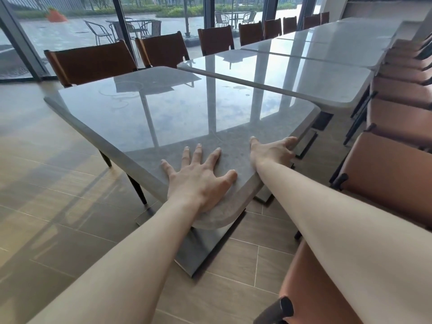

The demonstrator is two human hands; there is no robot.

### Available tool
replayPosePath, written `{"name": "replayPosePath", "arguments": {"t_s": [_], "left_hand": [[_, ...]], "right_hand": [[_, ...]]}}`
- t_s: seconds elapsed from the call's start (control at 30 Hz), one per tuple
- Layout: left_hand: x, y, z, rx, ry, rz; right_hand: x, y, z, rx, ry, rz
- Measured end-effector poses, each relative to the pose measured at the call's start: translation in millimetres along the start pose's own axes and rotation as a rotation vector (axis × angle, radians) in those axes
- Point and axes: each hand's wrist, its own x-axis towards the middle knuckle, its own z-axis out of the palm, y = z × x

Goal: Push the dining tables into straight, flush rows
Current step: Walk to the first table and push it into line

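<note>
At lower centre, the left hand (pixel 201 181) pressed spread flat on the glossy grey stone tabletop (pixel 163 113); the right hand (pixel 272 152) gripped its edge; pushing evenly would likely square it.

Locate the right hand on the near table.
In the head view, the right hand grips the right-side edge of the nearest grey stone-topped dining table, near its front corner, right of the flat left hand.

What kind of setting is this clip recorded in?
Probably a restaurant or canteen dining hall: a long row of glossy grey stone-look dining tables, brown leather-look chairs lined along both sides, and floor-to-ceiling glass walls facing an outdoor terrace with metal patio chairs.
</note>
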Motion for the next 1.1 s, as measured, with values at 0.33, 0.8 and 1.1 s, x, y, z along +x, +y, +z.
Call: {"name": "replayPosePath", "arguments": {"t_s": [0.33,0.8,1.1], "left_hand": [[1.6,-1.4,-0.7,-0.002,-0.001,0.01],[1.6,-0.4,0.9,0.006,-0.014,-0.002],[-2.3,0.8,-4.4,0.001,-0.048,-0.021]], "right_hand": [[-0.5,-2.4,2.5,-0.028,0.015,0.006],[3.7,0.4,9.6,-0.086,0.055,0.005],[-7.1,-10.0,9.3,-0.496,0.022,-0.925]]}}
